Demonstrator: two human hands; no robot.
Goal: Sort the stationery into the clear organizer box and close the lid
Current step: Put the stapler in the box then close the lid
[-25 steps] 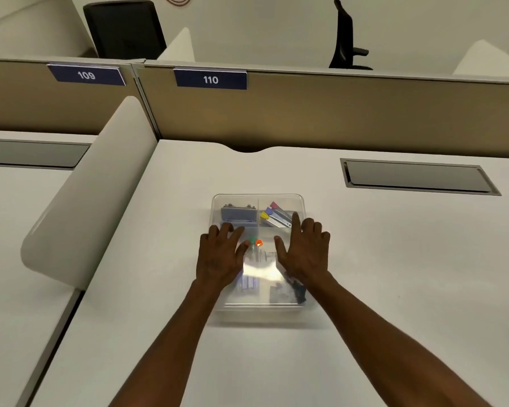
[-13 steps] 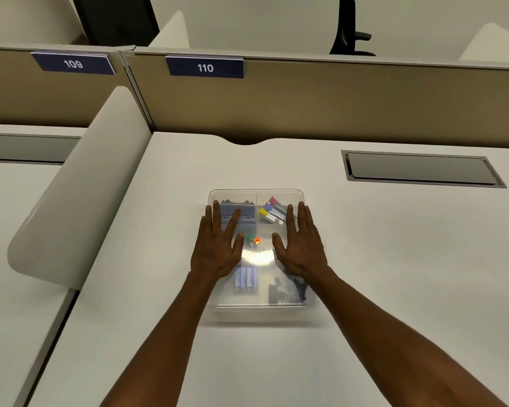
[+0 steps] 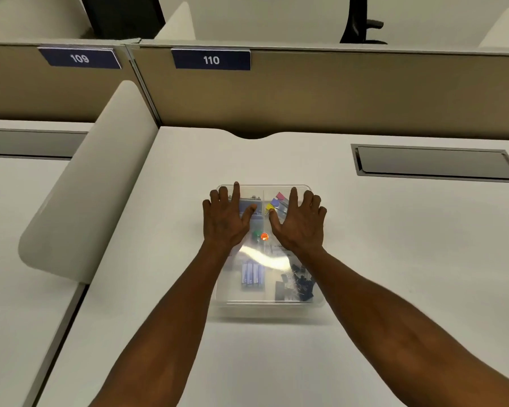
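Observation:
The clear organizer box (image 3: 269,302) sits on the white desk with its transparent lid down over the compartments. My left hand (image 3: 225,220) lies flat on the lid's far left part, fingers straight and spread. My right hand (image 3: 300,223) lies flat on the far right part in the same way. Through the lid I see blue staple strips (image 3: 252,274), black binder clips (image 3: 296,284), coloured clips (image 3: 275,202), a grey-blue stapler (image 3: 257,208) partly under my left hand, and green and orange pins (image 3: 261,235).
A white curved divider (image 3: 83,195) stands to the left of the desk. A tan partition (image 3: 335,92) with label 110 runs along the back. A grey cable hatch (image 3: 435,163) is set into the desk at the far right.
Both hands have slid away from me along the lid, from its middle to its far end, with the fingers going from slightly bent to flat and spread.

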